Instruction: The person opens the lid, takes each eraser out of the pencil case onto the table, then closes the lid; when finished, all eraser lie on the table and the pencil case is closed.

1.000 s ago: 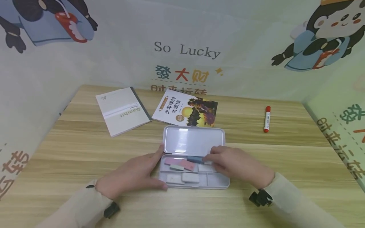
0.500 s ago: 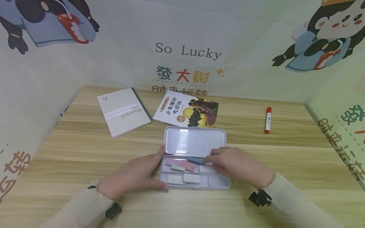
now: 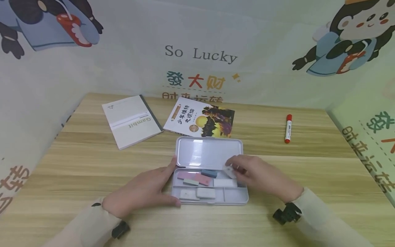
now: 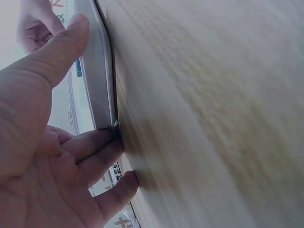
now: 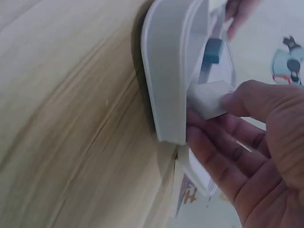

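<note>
An open white pencil case lies before me, its lid tipped back. My left hand holds the left end, thumb at the front corner and fingers by the hinge; in the left wrist view the thumb touches the rim. Over the back right compartment, my right hand pinches a small white eraser between thumb and fingers. Inside the case are a blue eraser, pink pieces, a pale green piece, a white block and two white erasers in front.
Just behind the lid lies a picture book, with a cream notebook to its left. A red-capped marker lies at the back right of the wooden table. Printed cloth hangs around the sides and back.
My right hand has lifted slightly from the back right compartment, and a white eraser now shows in its fingers. The blue eraser is more exposed. The left hand stays at the case.
</note>
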A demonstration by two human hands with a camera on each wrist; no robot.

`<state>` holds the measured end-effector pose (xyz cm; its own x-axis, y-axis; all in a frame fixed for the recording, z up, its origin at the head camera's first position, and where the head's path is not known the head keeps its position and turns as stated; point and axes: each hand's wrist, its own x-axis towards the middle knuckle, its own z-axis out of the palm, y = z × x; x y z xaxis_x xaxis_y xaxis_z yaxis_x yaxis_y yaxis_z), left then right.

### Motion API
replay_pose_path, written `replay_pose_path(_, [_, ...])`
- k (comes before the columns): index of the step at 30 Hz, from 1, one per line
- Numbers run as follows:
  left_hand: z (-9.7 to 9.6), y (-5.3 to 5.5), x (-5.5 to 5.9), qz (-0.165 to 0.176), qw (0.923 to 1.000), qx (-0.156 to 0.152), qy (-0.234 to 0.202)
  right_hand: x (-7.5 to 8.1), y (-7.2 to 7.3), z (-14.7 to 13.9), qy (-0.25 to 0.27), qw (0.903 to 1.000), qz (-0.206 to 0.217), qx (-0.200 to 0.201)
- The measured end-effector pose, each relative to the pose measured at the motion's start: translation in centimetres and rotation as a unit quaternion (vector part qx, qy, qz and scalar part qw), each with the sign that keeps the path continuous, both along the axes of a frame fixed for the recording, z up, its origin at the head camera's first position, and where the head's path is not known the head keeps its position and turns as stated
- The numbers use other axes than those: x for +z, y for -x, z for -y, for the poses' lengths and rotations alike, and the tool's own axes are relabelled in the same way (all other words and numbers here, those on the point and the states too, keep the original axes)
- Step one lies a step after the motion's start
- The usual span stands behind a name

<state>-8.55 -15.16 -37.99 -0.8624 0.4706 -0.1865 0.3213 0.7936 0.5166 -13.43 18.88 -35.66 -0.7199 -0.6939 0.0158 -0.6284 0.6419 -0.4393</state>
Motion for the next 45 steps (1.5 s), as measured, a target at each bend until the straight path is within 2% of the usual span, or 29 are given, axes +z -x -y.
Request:
replay_pose_path(4, [0.0,-0.1,0.1,-0.002,1.0,-0.003,-0.004,0.3,0.1,-1.3,0.065,0.9971,0.019,-0.033])
replay_pose_path(8, [0.0,-0.1,0.2,0.001,1.0,0.001,-0.002,0.7,0.3,-3.1,0.117,0.9903,0.002,-0.074])
replay_pose_path(12, [0.0,0.0,0.1,-0.005,1.0,0.001,0.002,0.6,0.7,-5.1,0.128,0.983,-0.015,-0.131])
replay_pose_path(16, [0.0,0.0,0.0,-0.004,1.0,-0.002,0.005,-0.3,1.3,-6.7,0.127,0.9778,-0.016,-0.166])
replay_pose_path(26, [0.0,0.1,-0.1,0.0,1.0,0.002,0.007,-2.2,2.8,-8.6,0.108,0.9788,-0.001,-0.174])
replay_pose_path(36, [0.1,0.0,-0.2,-0.009,0.9999,-0.003,0.011,-2.5,3.2,-9.0,0.081,0.9725,0.019,-0.218])
replay_pose_path(45, [0.0,0.0,0.0,-0.008,0.9998,-0.002,0.015,-2.7,3.8,-9.2,0.068,0.9752,0.021,-0.21])
